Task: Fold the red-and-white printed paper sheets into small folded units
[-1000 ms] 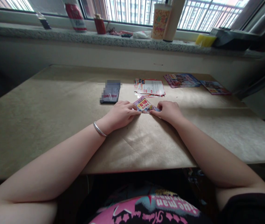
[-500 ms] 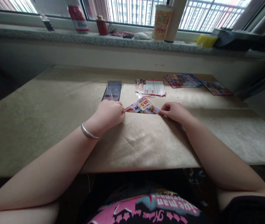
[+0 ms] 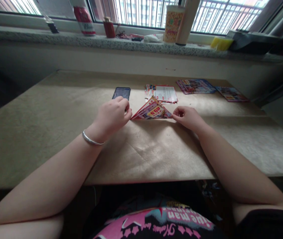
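Note:
Between my hands a printed paper flyer (image 3: 153, 111) is folded into a triangle, its point toward the window and its folded edge toward me. My left hand (image 3: 113, 113), with a silver bangle at the wrist, is closed with thumb and fingers at the flyer's left corner. At the right corner, my right hand (image 3: 187, 118) pinches the paper between thumb and fingertips. Just beyond my left hand lies a phone (image 3: 122, 93), its near end hidden by that hand. Behind the flyer rests a small pile of paper sheets (image 3: 165, 93).
More printed flyers lie at the back right: one stack (image 3: 197, 86) and another (image 3: 232, 94) beside it. On the stone windowsill (image 3: 131, 44) stand a red can (image 3: 84, 21), a red bottle (image 3: 108, 28), a patterned cup (image 3: 173, 25) and a yellow item (image 3: 221, 43).
The flyer's upper layers have lifted and shifted, showing more print. My left hand has moved slightly left and away from me, with its thumb now visible. The right hand has barely moved.

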